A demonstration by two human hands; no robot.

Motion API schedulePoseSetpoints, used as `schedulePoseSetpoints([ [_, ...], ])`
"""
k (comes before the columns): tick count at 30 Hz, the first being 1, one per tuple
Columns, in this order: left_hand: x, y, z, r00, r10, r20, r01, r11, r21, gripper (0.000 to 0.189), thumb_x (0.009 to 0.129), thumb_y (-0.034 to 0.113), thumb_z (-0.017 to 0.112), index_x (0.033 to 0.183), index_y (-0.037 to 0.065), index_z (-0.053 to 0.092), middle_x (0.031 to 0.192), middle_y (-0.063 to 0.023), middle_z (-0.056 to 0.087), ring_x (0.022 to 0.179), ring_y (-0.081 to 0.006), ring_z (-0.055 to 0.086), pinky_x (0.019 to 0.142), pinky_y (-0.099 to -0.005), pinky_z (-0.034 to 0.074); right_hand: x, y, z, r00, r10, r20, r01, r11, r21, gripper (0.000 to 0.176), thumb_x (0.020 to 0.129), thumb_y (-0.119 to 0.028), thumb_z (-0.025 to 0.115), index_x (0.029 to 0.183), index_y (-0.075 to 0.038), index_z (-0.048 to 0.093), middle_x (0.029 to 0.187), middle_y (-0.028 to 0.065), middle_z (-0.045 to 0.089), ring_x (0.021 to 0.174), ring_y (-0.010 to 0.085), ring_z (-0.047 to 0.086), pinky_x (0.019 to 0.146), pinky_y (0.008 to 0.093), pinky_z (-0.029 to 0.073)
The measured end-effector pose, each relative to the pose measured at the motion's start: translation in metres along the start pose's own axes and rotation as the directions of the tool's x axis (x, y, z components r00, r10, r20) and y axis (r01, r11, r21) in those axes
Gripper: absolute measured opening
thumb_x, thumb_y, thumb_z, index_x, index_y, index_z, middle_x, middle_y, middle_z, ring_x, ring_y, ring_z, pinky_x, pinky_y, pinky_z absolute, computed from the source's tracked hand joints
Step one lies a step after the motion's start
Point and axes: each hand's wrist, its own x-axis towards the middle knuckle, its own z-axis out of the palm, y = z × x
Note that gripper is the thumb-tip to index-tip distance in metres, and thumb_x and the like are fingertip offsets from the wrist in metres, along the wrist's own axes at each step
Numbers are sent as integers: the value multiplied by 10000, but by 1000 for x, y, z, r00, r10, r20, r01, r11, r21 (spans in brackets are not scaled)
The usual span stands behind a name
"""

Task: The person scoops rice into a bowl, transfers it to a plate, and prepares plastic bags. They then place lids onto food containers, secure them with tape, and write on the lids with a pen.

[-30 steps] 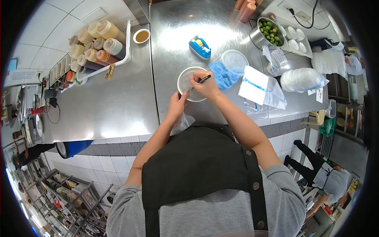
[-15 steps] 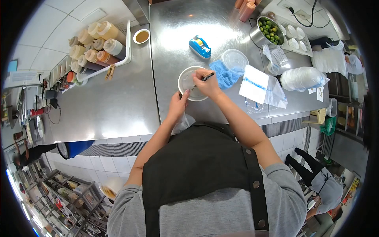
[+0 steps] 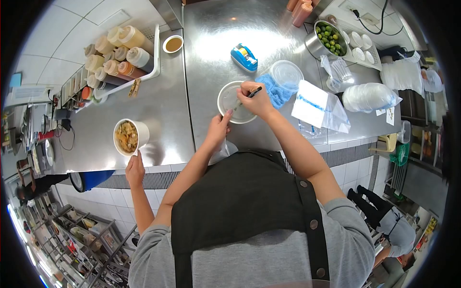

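Observation:
My right hand (image 3: pixel 255 99) is closed round a black marker (image 3: pixel 254 92), its tip over the clear lid of a round white container (image 3: pixel 232 94). With its fingers pressed on the near left rim, my left hand (image 3: pixel 219 126) steadies that container. Just right of it lie a crumpled blue cloth (image 3: pixel 277 92) and a loose clear lid (image 3: pixel 286 75). A blue tape dispenser (image 3: pixel 244 58) stands behind. On the left, another person's hand (image 3: pixel 135 170) holds a white bowl of food (image 3: pixel 130 137) at the counter.
Sauce bottles (image 3: pixel 117 53) fill a white basket at the back left, near a small cup of brown sauce (image 3: pixel 172 44). To the right are plastic packs (image 3: pixel 321 106), a pot of green limes (image 3: pixel 326 39) and stacked lids (image 3: pixel 369 96). Another person (image 3: pixel 395 225) stands at the far right.
Another person's hand has come in from the lower left with a white bowl of food. My two hands have hardly moved on the container.

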Motion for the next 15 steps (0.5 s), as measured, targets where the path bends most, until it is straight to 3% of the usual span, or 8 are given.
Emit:
schedulePoseSetpoints([
  [3,-1,3,-1,1000,-19,-10,20,998,52,444,991,496,589,948,53,592,655,65,455,534,-45,393,469,-228,281,0,2,-4,994,104,41,-104,995,8,324,805,-32,679,628,17,412,544,111,424,493,168,356,490,344,348],
  [9,1,1,-1,999,16,29,-16,1000,12,544,969,554,589,916,13,614,624,32,491,536,-61,445,496,-246,357,1,-4,-3,999,28,19,-27,1000,-13,309,804,-23,671,632,22,417,548,122,425,488,186,369,492,353,354],
  [12,-6,9,2,1000,14,1,-14,998,53,539,967,561,591,929,24,620,622,30,500,533,-62,452,488,-246,348,1,0,-4,994,105,29,-105,994,8,298,799,-19,669,643,29,419,564,130,428,499,189,374,497,351,359],
  [15,-4,6,2,1000,25,1,-25,999,37,531,970,552,591,933,23,619,629,33,498,533,-59,443,487,-246,344,2,-2,-3,999,12,40,-12,1000,-10,281,795,-9,665,659,35,423,584,138,430,514,199,379,504,350,362],
])
